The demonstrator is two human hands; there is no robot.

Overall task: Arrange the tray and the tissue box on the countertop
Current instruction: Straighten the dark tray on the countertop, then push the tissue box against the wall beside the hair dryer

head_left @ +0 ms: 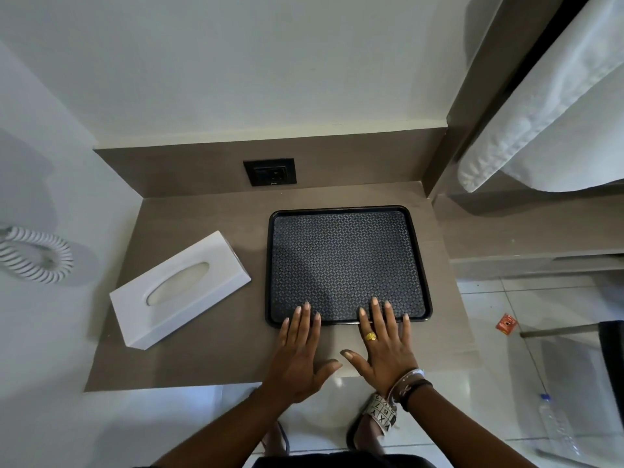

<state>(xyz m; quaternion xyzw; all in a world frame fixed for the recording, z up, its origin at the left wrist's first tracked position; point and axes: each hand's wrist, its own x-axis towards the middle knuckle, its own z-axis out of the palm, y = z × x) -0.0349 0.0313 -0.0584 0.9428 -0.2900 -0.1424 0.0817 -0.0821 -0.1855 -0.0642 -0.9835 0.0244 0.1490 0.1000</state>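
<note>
A black square tray [344, 258] with a woven pattern lies on the brown countertop [209, 352], toward its right side. A white tissue box [179, 292] with an oval slot lies at an angle to the tray's left, apart from it. My left hand [300, 352] and my right hand [385, 342] rest flat with fingers spread. Their fingertips lie over the tray's near rim. Neither hand holds anything. A gold ring sits on my right hand.
A black wall socket [270, 172] sits in the backsplash behind the tray. A coiled white cord [40, 255] hangs on the left wall. White bedding [553, 106] lies at upper right. On the floor to the right are a plastic bottle [557, 430] and a red wrapper [505, 323].
</note>
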